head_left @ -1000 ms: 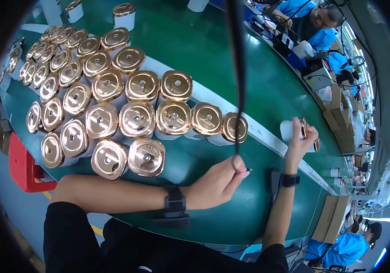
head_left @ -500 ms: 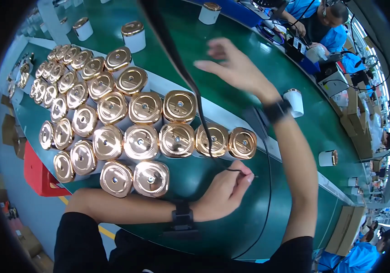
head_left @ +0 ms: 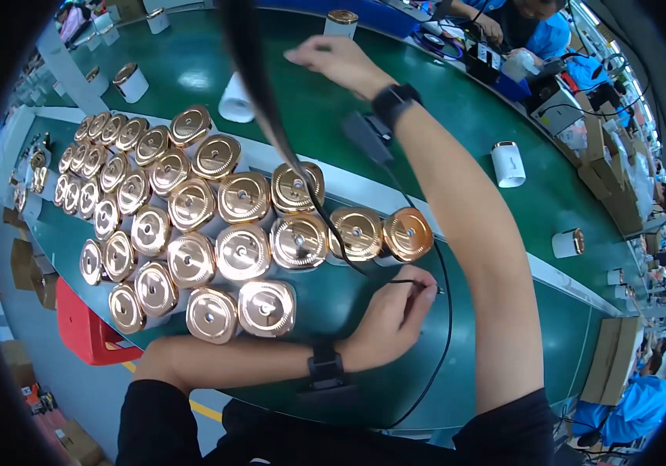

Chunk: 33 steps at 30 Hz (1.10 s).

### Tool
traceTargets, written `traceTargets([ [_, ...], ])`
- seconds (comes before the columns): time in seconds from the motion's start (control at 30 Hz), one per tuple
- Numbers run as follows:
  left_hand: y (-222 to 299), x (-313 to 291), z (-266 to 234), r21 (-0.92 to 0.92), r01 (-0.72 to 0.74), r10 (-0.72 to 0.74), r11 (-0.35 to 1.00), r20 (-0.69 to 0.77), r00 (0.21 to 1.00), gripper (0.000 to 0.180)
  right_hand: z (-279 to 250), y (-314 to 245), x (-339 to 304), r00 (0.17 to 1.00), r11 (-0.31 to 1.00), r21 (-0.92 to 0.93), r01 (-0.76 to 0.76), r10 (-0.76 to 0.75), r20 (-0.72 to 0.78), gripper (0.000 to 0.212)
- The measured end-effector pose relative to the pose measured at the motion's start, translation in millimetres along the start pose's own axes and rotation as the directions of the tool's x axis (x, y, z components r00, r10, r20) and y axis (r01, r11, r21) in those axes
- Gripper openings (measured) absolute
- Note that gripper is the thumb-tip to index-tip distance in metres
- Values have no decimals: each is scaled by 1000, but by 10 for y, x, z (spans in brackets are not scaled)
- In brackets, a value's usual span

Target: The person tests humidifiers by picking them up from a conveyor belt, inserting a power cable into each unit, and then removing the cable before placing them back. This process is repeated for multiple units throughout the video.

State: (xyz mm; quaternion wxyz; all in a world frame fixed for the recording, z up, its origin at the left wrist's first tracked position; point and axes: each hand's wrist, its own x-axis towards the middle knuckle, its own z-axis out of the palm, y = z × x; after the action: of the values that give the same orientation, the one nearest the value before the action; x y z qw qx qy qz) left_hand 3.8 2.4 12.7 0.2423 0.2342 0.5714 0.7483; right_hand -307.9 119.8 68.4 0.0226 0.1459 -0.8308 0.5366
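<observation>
My left hand [head_left: 395, 317] is closed in a pinch around a thin black cable [head_left: 348, 260], a small metal tip poking out past the fingers. It rests just in front of the nearest gold-topped white canisters [head_left: 408, 234]. Over the far side of the green bench, my right hand [head_left: 340, 64] reaches out, fingers loosely apart and nothing visible in them. Left of that hand is a white canister [head_left: 237, 101], its upper part hidden behind the blurred dark strand. Another gold-topped canister [head_left: 341, 23] stands just beyond the fingers.
Rows of gold-topped canisters fill the bench's left half. A white rail [head_left: 348, 185] divides the bench. More canisters [head_left: 508, 165] stand at the right. A red stool [head_left: 88, 322] is at lower left. Co-workers in blue [head_left: 542, 35] sit across. A cardboard box [head_left: 612, 361] stands at right.
My right hand has moved left and farther out over the bench. My left hand keeps its pinch on the cable. The whole view has shifted slightly.
</observation>
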Motion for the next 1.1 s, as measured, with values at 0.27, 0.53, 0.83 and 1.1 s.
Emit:
traceTargets([
  [0.27,59,-28,-21,61,-66,64,996,44,997,9,292,-183,29,937,940,-144,-308,273,-219,81],
  [0.53,22,-33,16,-22,-79,80,997,42,996,7,657,-414,165,858,867,-273,-417,475,196,76],
  [0.83,-38,-69,-98,63,-116,113,991,52,992,10,-613,-500,-1951,948,627,773,-98,296,-120,52],
  [1.1,-74,-22,2,28,-107,103,994,105,989,9,57,-423,-3640,725,884,465,-45,349,-594,49],
])
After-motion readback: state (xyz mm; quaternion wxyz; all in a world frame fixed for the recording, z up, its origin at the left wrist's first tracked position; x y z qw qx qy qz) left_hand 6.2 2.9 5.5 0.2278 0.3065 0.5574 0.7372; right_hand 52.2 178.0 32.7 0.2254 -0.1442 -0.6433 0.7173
